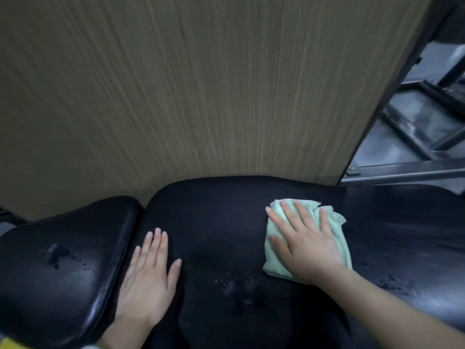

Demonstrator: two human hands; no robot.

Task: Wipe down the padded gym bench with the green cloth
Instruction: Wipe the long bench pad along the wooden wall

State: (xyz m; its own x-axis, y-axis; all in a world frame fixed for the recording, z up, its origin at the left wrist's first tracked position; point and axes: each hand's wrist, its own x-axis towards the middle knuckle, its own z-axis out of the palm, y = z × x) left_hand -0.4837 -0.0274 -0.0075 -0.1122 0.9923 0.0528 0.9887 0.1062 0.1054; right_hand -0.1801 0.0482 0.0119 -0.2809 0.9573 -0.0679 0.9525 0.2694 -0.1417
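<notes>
On the black bench [226, 222], flat fingers: right hand [307, 243] presses green cloth [274, 265], left hand [148, 275] bare.

Bare black bench pad [226, 222] between both hands and rightward. Wood-grain wall panel [176, 84] blocking its far edge. Metal frame bars [412, 170] beyond the far right corner.

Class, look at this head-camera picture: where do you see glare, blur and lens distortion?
Head view: glare shows as pale sheen on the seat pad and on the bench at right; the wood panel is streaked with blur towards the top; wide-angle distortion bows the bench's far edge; the cloth and both hands stay fairly sharp.
</notes>
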